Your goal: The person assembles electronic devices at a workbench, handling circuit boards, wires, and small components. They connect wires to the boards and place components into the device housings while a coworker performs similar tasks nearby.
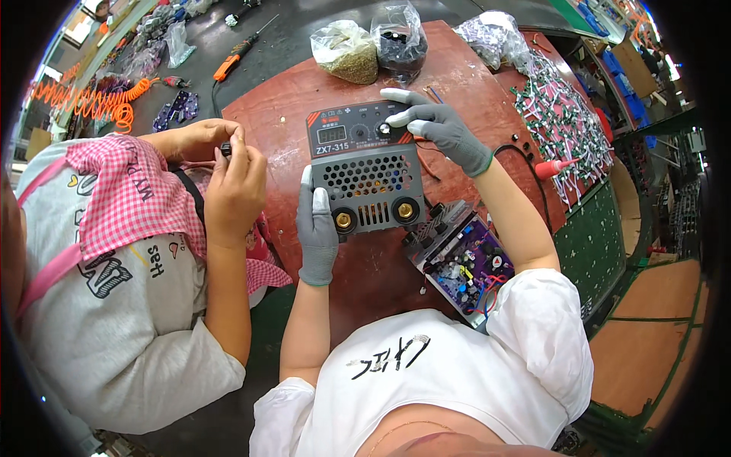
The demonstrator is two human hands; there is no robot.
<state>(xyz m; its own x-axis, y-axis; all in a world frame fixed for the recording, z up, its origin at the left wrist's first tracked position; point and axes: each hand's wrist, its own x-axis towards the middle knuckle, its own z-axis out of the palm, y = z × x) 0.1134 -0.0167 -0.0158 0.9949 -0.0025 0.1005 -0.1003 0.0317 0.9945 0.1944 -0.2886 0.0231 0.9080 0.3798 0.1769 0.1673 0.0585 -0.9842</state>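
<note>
Over the red table [373, 282], a grey metal unit [364, 179] is being steadied, apparently for some front-side adjusting, likely calling next for a firm brace.
Beyond it, one clear bag [329, 39] is holding tan bits [356, 70], another bag [397, 17] black parts [400, 53]. The left hand [317, 238] is bracing the unit's left side; the right hand [448, 135] is spreading fingers at a silver knob [384, 129]. I can't tell whether either is pinching.

Red table [297, 85] mid-frame, scuffed, two filled clear bags [345, 55] at top centre, open unit [464, 266] with purple board at lower right of centre, black cable [525, 154], loose black bits [518, 142] and red bottle [546, 169] toward right, dark bench [251, 72] upper left, orange screwdriver [232, 62], purple boards [176, 110].
</note>
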